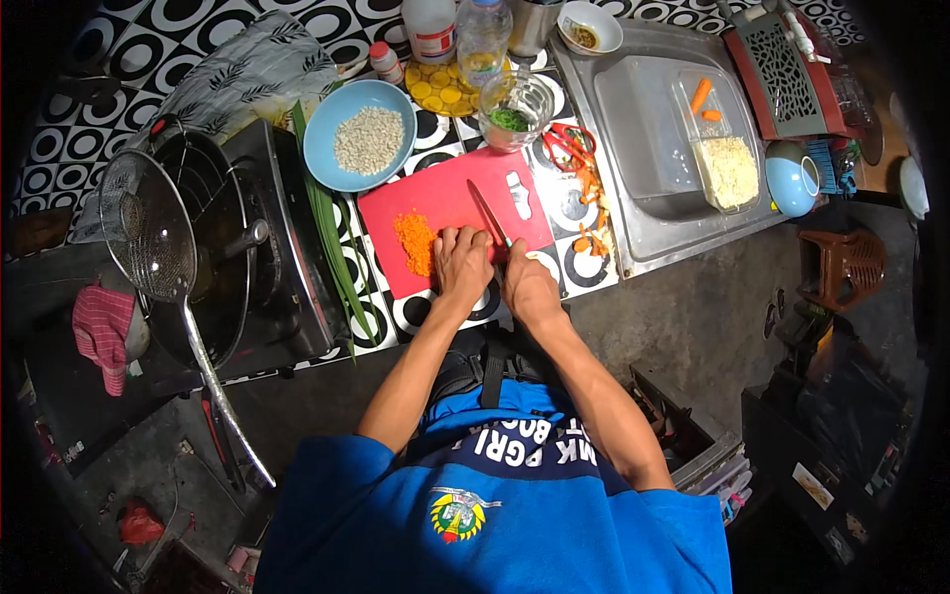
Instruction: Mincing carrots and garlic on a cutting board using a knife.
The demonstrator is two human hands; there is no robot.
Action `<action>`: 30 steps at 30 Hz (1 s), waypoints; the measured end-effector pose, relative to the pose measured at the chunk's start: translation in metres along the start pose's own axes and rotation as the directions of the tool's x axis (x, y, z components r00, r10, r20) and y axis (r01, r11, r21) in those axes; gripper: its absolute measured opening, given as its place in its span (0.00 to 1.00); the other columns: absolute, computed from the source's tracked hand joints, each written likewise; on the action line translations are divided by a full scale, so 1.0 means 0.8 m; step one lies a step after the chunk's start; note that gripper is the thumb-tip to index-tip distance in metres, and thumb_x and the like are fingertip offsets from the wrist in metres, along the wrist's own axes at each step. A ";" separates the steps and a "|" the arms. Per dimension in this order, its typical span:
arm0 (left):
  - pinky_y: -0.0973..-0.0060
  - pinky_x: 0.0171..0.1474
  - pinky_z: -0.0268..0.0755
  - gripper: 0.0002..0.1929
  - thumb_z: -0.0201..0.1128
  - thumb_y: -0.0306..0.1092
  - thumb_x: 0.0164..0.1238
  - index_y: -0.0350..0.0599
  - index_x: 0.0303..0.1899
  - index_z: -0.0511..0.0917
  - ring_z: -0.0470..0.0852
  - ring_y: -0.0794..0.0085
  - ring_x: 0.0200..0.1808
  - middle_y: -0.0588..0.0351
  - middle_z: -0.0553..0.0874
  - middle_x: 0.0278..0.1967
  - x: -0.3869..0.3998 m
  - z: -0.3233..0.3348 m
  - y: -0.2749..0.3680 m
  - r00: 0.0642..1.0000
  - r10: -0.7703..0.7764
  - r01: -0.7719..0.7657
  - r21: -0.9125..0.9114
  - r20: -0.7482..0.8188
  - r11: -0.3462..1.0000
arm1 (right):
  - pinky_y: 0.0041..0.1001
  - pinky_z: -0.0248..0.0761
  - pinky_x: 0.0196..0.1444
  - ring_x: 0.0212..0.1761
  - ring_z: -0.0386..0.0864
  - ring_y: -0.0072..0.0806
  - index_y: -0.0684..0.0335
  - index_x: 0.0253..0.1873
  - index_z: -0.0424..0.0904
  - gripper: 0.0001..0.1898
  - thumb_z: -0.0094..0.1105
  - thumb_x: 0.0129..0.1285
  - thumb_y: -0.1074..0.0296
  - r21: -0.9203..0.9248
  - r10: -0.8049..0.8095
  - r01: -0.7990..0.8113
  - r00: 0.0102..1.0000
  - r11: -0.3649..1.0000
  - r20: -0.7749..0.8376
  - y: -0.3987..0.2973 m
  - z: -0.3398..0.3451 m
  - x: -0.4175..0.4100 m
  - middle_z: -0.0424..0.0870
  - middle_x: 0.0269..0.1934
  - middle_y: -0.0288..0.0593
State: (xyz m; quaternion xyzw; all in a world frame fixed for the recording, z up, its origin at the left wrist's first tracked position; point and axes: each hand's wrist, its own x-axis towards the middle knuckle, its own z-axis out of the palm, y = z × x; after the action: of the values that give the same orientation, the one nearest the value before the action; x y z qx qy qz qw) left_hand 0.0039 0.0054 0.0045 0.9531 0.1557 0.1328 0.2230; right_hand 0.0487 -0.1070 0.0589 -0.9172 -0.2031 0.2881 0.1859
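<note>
My right hand [531, 286] grips the handle of a kitchen knife [487, 209], whose blade points away from me over a red cutting board [445, 182]. My left hand [464, 263] rests on the board with its fingers bent and close together, just left of the knife. Whether anything is under those fingers is hidden. A heap of finely diced carrot [415, 243] lies on the board against the left side of my left hand.
A blue bowl of pale grains [369, 141], a glass bowl with chopped greens [510, 119] and red scissors [569, 145] border the board. Peelings [591, 211] lie at right, beside a steel sink [638, 148]. A strainer [152, 223] rests over a wok [223, 297] at left.
</note>
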 end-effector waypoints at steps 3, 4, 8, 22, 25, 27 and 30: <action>0.64 0.40 0.62 0.06 0.59 0.33 0.60 0.45 0.34 0.81 0.73 0.60 0.37 0.57 0.79 0.31 -0.002 0.000 0.000 1.000 -0.004 0.004 0.001 0.002 1.000 | 0.49 0.72 0.36 0.33 0.78 0.62 0.70 0.45 0.61 0.11 0.47 0.60 0.72 0.001 0.045 -0.045 0.999 0.999 0.007 -0.001 0.017 -0.004 0.79 0.29 0.68; 0.64 0.40 0.62 0.06 0.59 0.33 0.60 0.45 0.34 0.81 0.73 0.60 0.37 0.57 0.79 0.31 -0.001 0.000 0.001 1.000 -0.002 0.002 -0.002 0.004 1.000 | 0.49 0.72 0.36 0.33 0.78 0.62 0.70 0.44 0.61 0.11 0.47 0.60 0.72 0.004 0.069 -0.069 0.998 0.998 -0.007 0.001 0.023 -0.003 0.79 0.29 0.68; 0.64 0.41 0.62 0.05 0.59 0.33 0.59 0.45 0.33 0.81 0.73 0.60 0.37 0.57 0.79 0.31 0.001 -0.002 0.003 1.000 0.000 -0.001 -0.027 -0.009 1.000 | 0.48 0.73 0.40 0.37 0.80 0.59 0.68 0.48 0.59 0.11 0.44 0.64 0.70 -0.021 0.062 -0.061 0.997 0.998 0.044 -0.004 0.008 0.018 0.80 0.32 0.68; 0.64 0.40 0.62 0.05 0.59 0.33 0.60 0.45 0.32 0.81 0.73 0.59 0.37 0.56 0.79 0.31 -0.002 0.001 0.000 0.999 -0.038 0.038 -0.021 0.015 0.999 | 0.49 0.71 0.45 0.41 0.79 0.61 0.68 0.48 0.59 0.12 0.46 0.63 0.71 -0.025 0.104 -0.102 0.989 0.994 0.102 -0.013 -0.006 -0.002 0.80 0.33 0.69; 0.64 0.40 0.62 0.05 0.58 0.33 0.60 0.45 0.31 0.81 0.73 0.59 0.37 0.56 0.79 0.31 -0.001 0.002 0.001 0.999 -0.044 0.045 -0.026 0.007 0.999 | 0.48 0.72 0.44 0.40 0.79 0.61 0.68 0.48 0.60 0.12 0.47 0.61 0.73 -0.009 0.149 -0.148 0.985 0.989 0.085 -0.006 0.011 -0.005 0.79 0.33 0.69; 0.64 0.40 0.62 0.05 0.58 0.33 0.60 0.46 0.31 0.81 0.73 0.59 0.37 0.56 0.79 0.31 0.003 0.004 0.002 0.999 -0.040 0.040 -0.022 0.004 0.999 | 0.48 0.72 0.43 0.40 0.79 0.61 0.69 0.48 0.60 0.13 0.48 0.60 0.74 0.013 0.168 -0.170 0.982 0.985 0.087 0.000 0.016 -0.001 0.79 0.33 0.69; 0.64 0.40 0.62 0.05 0.58 0.33 0.60 0.46 0.31 0.81 0.73 0.59 0.37 0.56 0.78 0.31 -0.001 0.002 0.001 0.999 -0.036 0.036 -0.023 0.003 0.999 | 0.48 0.73 0.42 0.37 0.80 0.61 0.69 0.47 0.60 0.13 0.49 0.60 0.74 -0.028 0.031 -0.031 0.999 0.999 0.006 -0.003 0.006 0.008 0.80 0.30 0.68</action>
State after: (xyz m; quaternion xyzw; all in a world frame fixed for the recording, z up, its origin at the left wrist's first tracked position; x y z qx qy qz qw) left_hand 0.0035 0.0038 0.0035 0.9477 0.1708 0.1294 0.2367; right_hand 0.0498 -0.1005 0.0535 -0.9217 -0.1933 0.2912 0.1680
